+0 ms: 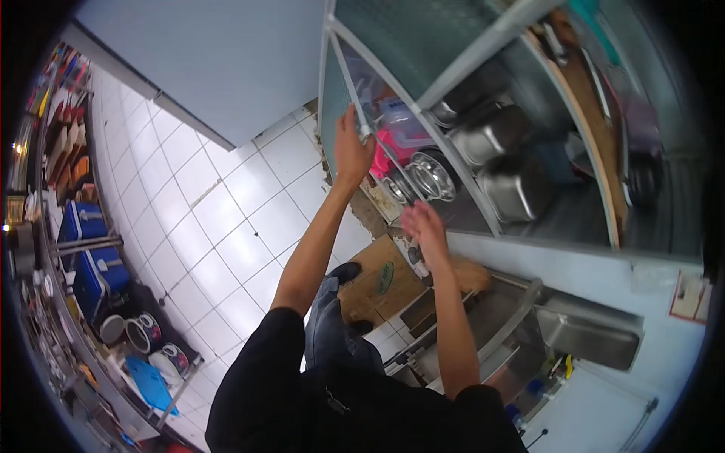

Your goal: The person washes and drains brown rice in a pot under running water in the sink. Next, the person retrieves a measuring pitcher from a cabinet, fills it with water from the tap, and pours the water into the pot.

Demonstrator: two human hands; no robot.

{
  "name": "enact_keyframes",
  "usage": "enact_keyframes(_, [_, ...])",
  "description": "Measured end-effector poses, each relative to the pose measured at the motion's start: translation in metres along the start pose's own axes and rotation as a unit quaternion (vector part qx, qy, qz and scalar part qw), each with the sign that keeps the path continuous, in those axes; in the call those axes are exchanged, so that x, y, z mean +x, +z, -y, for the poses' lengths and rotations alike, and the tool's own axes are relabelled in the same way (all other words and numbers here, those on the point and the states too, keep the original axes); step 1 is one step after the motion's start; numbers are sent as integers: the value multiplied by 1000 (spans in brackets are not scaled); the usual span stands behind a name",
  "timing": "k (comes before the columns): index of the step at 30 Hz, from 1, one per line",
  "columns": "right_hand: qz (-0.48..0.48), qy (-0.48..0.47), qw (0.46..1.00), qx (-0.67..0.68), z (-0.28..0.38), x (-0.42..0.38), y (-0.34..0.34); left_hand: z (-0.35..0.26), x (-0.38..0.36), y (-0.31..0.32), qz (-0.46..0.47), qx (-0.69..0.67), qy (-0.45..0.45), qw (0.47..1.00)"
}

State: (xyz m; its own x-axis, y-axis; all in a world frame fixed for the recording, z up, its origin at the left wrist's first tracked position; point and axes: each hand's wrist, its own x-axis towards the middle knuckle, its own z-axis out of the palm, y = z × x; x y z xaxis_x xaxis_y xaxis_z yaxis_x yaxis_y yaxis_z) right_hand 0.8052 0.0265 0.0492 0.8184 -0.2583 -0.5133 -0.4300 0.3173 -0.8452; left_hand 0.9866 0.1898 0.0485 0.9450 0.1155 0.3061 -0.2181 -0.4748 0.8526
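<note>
Against the pale upright frame of a glass-paned cabinet door (334,94), the left hand (352,157) reaches up in the head view, its fingers at the frame's edge; whether they pinch it or only rest there I cannot tell. Just beyond those fingers, inside the cabinet (374,68), sit a clear plastic container (402,122) and a bright pink item (384,153), too blurred to name further.

Lower and to the side of the left fingers, the right hand (427,232) points toward the cabinet's bottom edge. Its fingers are blurred but look loosely spread, with nothing seen between them. Just past their tips are round, shiny metal pieces (432,175), apparently stacked; farther off from them, behind the next frame bar, lie rounded stainless-steel containers (517,190). Well below the right fingers, a flattened cardboard sheet (387,281) covers part of the tiled floor (249,215), and a shoe (346,272) stands at its edge.

The step in hand appears to be handling the cabinet door. A next move at the door would call for a sure hold on its frame, with the right fingers kept clear of the edge.
</note>
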Motion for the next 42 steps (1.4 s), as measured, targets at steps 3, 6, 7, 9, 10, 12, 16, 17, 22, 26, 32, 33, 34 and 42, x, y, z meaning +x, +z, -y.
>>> enact_keyframes(3, [13, 27, 990, 139, 1, 97, 21, 37, -10, -46, -50, -68, -32, 996])
enact_keyframes(6, [10, 36, 983, 177, -4, 182, 32, 69, -5, -78, -134, -27, -40, 990])
enact_keyframes(7, [-57, 37, 980, 188, 0, 197, 41, 80, -1, -87, -139, -22, -45, 989])
enact_keyframes(9, [-121, 39, 973, 194, 2, 212, 52, 94, 7, -100, -144, 6, -48, 988])
enact_keyframes(10, [-161, 56, 961, 220, 4, 218, 56, 96, 10, -106, -140, 8, -63, 988])
enact_keyframes(12, [-198, 70, 947, 243, 6, 231, 58, 102, 14, -111, -143, 15, -67, 987])
enact_keyframes(16, [-254, 91, 935, 229, -14, 257, 41, 94, 16, -118, -137, 25, -77, 987])
enact_keyframes(17, [-228, 80, 938, 246, -20, 265, 33, 94, 16, -117, -139, 23, -79, 987])
enact_keyframes(22, [-268, 100, 890, 355, -31, 279, 52, 103, 14, -108, -178, 39, -30, 983])
enact_keyframes(26, [-187, 46, 893, 407, -47, 291, 48, 93, 12, -116, -154, 14, -66, 986])
enact_keyframes(32, [-337, 12, 916, 218, -31, 289, 46, 89, 13, -116, -141, 11, -52, 989])
enact_keyframes(33, [-357, -12, 913, 197, -34, 286, 45, 95, 13, -111, -181, 8, -5, 983])
enact_keyframes(34, [-391, -18, 904, 174, -24, 274, 59, 87, 11, -116, -144, 9, -78, 986])
enact_keyframes(42, [-275, 17, 947, 167, -22, 277, 39, 91, 13, -120, -166, -27, -35, 985])
